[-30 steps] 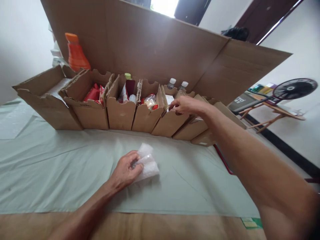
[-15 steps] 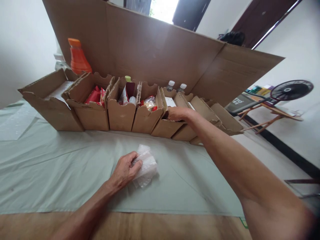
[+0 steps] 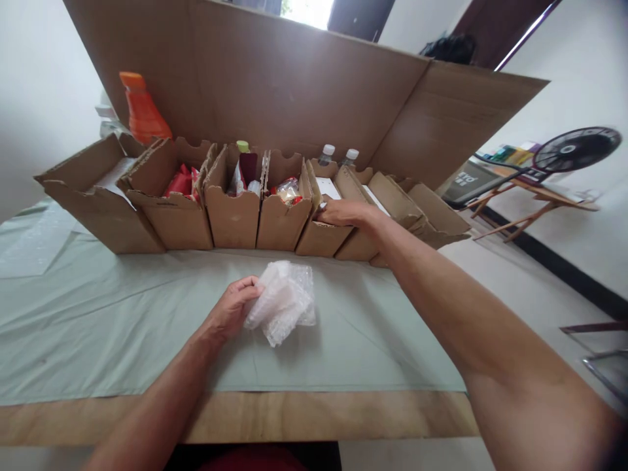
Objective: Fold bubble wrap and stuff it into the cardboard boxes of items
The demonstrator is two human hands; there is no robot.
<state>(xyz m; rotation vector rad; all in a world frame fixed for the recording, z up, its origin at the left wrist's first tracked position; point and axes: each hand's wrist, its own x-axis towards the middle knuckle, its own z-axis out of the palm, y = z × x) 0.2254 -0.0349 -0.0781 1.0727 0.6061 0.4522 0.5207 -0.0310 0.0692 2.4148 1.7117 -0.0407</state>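
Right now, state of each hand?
Left hand: closed on crumpled bubble wrap.
Right hand: at the fifth cardboard bin from left, fingertips partly hidden; grip can't be told.

on the grey box (image 3: 458,194), left of the black fan (image 3: 581,152), pale letters (image 3: 465,178) stand, too blurred for reading.

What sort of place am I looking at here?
It looks like a makeshift worktable in a plain room, perhaps a home or small workshop: open brown cardboard bins in a row, a pale green cloth over a light wooden tabletop, and translucent bubble wrap in the left hand.
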